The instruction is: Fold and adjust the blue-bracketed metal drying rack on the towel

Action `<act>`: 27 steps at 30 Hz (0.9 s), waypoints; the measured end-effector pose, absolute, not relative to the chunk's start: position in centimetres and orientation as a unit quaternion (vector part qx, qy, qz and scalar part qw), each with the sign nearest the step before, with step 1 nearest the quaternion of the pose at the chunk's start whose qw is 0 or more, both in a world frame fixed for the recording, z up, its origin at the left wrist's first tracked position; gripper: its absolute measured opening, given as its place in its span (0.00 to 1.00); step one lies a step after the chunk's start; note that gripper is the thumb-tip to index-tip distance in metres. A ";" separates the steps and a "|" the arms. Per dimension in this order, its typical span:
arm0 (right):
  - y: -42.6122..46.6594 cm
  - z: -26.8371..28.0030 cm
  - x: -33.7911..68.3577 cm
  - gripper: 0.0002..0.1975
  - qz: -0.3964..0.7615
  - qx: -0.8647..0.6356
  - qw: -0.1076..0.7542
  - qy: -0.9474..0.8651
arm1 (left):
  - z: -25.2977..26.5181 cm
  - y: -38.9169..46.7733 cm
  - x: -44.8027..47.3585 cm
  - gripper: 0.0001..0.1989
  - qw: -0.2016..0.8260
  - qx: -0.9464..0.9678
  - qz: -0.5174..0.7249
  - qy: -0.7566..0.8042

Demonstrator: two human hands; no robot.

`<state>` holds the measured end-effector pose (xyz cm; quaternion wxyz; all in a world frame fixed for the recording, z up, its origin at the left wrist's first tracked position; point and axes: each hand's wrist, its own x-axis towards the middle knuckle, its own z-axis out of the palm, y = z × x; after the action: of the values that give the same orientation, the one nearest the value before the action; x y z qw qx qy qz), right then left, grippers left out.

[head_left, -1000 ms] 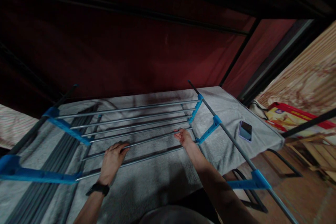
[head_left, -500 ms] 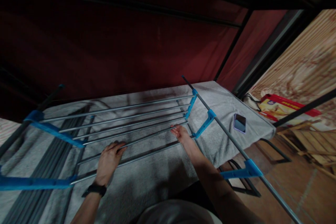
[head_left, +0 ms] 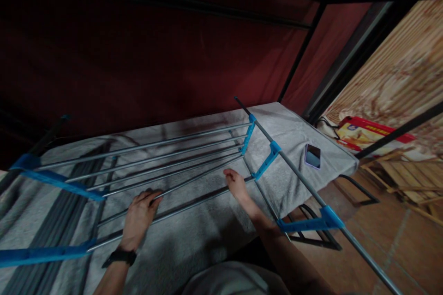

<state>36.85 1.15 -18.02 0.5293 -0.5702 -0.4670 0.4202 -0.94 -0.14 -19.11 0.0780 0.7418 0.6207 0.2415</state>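
A rack (head_left: 204, 138) of grey metal tubes and blue plastic brackets stands across the table (head_left: 294, 124), in front of the person. Its long axis runs left to right: the crosswise tubes lie roughly parallel, rising a little toward the right in view. The right upright (head_left: 297, 173) points away from the person at its far end and, at its near end, slants out past the table's edge over the tiled floor (head_left: 384, 239).

A slanting rod (head_left: 194, 179) crosses at a steeper angle than the tubes above it, its right end close to the tip of a blue bracket (head_left: 248, 136). The left hand (head_left: 140, 216), with a black band (head_left: 121, 256) on its wrist, is clasped on this rod toward the rod's left part, thumb and fingers around it. The right hand (head_left: 237, 184) is well apart from the left, its fingers curled just below the rod; whether they grip anything cannot be told. Nearer the person, a lower tube (head_left: 194, 203) passes behind both hands.

The table's cover is grey, plush and wrinkled. On its left lies a bundle of dark, straight, slender rods (head_left: 60, 219), pointing away from the person. A phone (head_left: 313, 156) lies on the right. Beyond that edge are a flat red-and-yellow printed box (head_left: 372, 133), its contents hidden, and slatted wooden pieces (head_left: 411, 175). Dark red fabric (head_left: 194, 69) hangs behind the table.
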 end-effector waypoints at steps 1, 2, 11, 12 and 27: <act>0.1 -18.1 36.9 0.03 0.379 -0.576 0.500 -0.524 | -19.0 -0.2 -0.9 0.26 0.079 0.740 0.240 0.623; -0.8 -18.3 36.9 0.04 0.325 -0.581 0.458 -0.589 | -18.9 -0.2 -0.9 0.25 0.078 0.738 0.238 0.626; -1.4 -19.3 36.4 0.18 0.220 -0.601 0.385 -0.664 | -18.2 -0.2 -0.5 0.21 0.078 0.737 0.242 0.626; -1.2 -19.2 36.4 0.19 0.255 -0.595 0.410 -0.643 | -18.2 -0.3 -0.5 0.21 0.078 0.737 0.242 0.626; -1.0 -18.9 36.5 0.21 0.350 -0.604 0.437 -0.567 | -18.5 -0.5 -0.3 0.20 0.081 0.735 0.225 0.634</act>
<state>36.50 -1.02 -18.92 0.4365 -0.6043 -0.5670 0.3503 -0.34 -0.53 -18.53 0.0808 0.7352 0.6343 0.2250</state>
